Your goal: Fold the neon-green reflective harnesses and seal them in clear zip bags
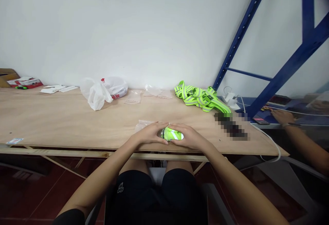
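Note:
At the table's front edge, a folded neon-green reflective strap bundle (pixel 173 134) with pale stripes lies between my hands. Clear plastic seems to cover its left end. My left hand (pixel 151 133) curls round that end, thumb toward me. From the other side my right hand (pixel 189 136) grips the bundle, its fingers over the top. A flat clear plastic bag (pixel 142 125) lies just behind my left hand. Further back on the right is a loose heap of matching neon-green reflective straps (pixel 196 96).
Clear bags (pixel 133 96) and white plastic carrier bags (pixel 99 91) lie along the wall. White card pieces (pixel 58 88) and a red-white box (pixel 25 82) are far left. A blue metal frame (pixel 272 77), a white cable (pixel 272 142) and another person's hand (pixel 282 117) are right.

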Demonstrator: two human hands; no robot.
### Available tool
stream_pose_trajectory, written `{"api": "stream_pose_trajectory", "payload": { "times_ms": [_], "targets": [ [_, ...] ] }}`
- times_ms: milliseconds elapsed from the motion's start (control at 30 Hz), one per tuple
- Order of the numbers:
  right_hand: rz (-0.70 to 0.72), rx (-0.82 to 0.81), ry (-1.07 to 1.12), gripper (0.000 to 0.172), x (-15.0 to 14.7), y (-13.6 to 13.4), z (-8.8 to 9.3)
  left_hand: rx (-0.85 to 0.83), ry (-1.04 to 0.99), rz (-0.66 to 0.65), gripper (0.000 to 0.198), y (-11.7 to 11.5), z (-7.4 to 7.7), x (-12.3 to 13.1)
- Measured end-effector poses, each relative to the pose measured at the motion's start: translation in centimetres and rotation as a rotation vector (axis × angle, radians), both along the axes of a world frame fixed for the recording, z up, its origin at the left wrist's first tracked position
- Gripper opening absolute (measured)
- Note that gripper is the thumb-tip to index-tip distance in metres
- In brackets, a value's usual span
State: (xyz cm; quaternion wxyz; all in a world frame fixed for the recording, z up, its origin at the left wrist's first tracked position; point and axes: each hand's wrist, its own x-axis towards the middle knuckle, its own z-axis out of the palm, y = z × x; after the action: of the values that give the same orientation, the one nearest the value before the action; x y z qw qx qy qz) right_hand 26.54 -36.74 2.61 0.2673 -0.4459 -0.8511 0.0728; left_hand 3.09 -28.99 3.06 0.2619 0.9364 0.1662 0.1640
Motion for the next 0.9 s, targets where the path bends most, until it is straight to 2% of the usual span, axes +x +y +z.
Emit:
{"api": "stream_pose_trajectory", "payload": {
  "times_ms": [133, 333, 433, 533, 633, 733, 800, 833, 900],
  "targets": [
    [-0.069, -0.021, 0.038, 0.056, -0.5, 0.4, -0.1, 0.014, -0.085, 0.027, 0.081, -0.5, -0.1, 0.4],
    [-0.178, -0.025, 0.175, 0.059, -1.6, 0.9, -0.9, -0.019, -0.13, 0.038, 0.091, 0.0, -0.8, 0.9],
    [-0.185, 0.05, 0.229, 0.068, -2.2, 1.4, -1.5, -0.057, -0.191, 0.077, 0.106, 0.6, -1.6, 0.8],
    [-0.164, 0.05, 0.245, 0.076, -2.8, 1.8, -2.0, -0.078, -0.309, 0.086, 0.123, 1.0, -2.4, 0.7],
    [-0.15, 0.03, 0.237, 0.066, -3.4, 2.1, -2.3, -0.075, -0.356, 0.069, 0.123, 1.1, -2.7, 0.6],
    [-0.171, 0.039, 0.261, 0.052, -4.0, 2.2, -2.5, -0.003, -0.374, 0.08, 0.113, 0.5, -2.1, 0.3],
    [-0.202, 0.052, 0.301, 0.048, -4.1, 2.2, -2.5, 0.096, -0.438, 0.133, 0.098, -0.4, -1.5, -0.1],
    [-0.22, 0.063, 0.327, 0.047, -4.1, 2.1, -2.4, 0.147, -0.495, 0.186, 0.083, -1.0, -1.2, -0.3],
    [-0.269, 0.102, 0.386, 0.045, -4.0, 2.0, -2.2, 0.204, -0.603, 0.32, 0.041, -2.2, -0.7, -0.7]
  ]
}}
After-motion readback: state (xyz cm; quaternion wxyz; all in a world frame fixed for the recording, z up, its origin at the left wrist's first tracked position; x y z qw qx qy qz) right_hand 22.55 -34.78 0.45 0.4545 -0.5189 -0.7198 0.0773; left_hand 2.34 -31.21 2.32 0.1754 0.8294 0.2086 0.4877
